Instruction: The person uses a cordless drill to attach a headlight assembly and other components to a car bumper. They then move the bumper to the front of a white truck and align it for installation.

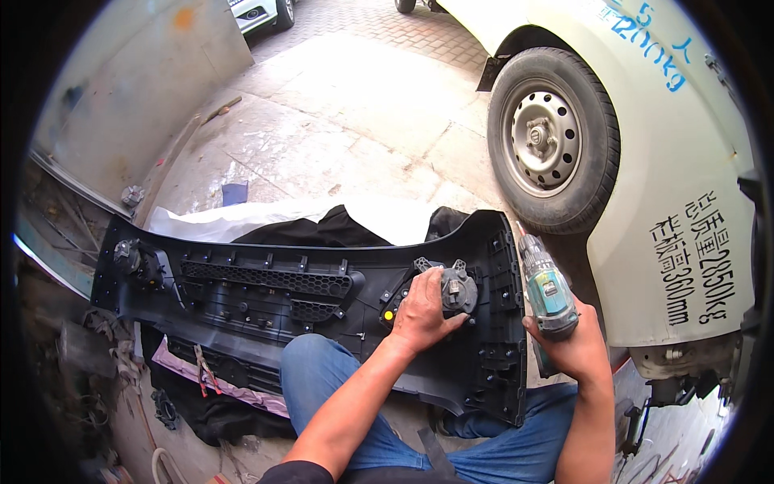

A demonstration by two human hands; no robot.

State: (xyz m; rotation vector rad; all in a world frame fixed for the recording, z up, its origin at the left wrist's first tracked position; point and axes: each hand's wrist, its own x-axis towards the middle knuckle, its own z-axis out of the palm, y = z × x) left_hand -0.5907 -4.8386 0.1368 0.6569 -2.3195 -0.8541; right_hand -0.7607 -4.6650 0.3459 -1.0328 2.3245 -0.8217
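Left hand (421, 315) grasping round black unit (461, 297), right hand (576, 347) gripping drill (550, 292): we should press unit flush against bumper (439, 373), bit squared.

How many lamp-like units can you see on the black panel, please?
2: one near the panel's right end, under the left hand, and one near its left end. The hand and legs cover parts of the panel, so others may be hidden.
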